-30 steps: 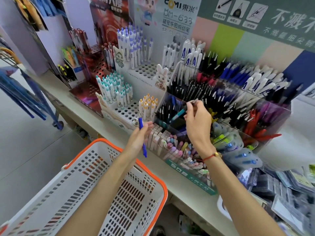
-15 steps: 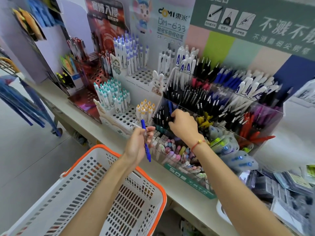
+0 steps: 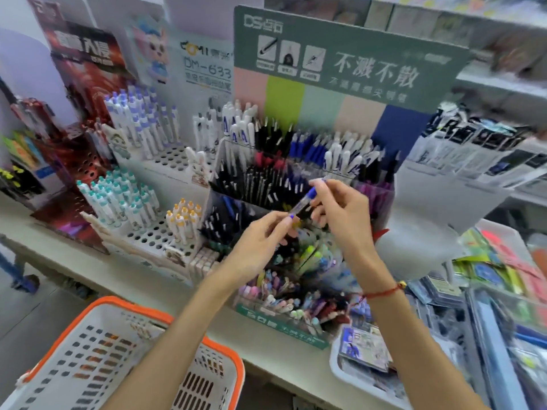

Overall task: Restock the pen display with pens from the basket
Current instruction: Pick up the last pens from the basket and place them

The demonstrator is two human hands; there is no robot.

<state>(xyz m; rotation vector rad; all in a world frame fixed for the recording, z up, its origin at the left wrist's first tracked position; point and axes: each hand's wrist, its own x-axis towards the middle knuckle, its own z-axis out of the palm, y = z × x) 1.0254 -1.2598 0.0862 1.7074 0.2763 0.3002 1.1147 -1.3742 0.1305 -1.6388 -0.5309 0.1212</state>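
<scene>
Blue pen held between both hands above the pen display.

The blue pen (image 3: 303, 202) sits tilted over the middle tiers of the pen display (image 3: 299, 184), well above the basket (image 3: 124, 303), which stands on the near side of it. The left hand (image 3: 260, 244) pinches the lower tip with curled fingers; the right hand (image 3: 340, 211) pinches the upper barrel near the cap. Both forearms reach forward, wrists raised. Judged: the pen is light, stiff and smooth, likely slippery; best gripped mid-barrel, then lowered tip-first into a compartment. Which compartment is intended cannot be told.
</scene>
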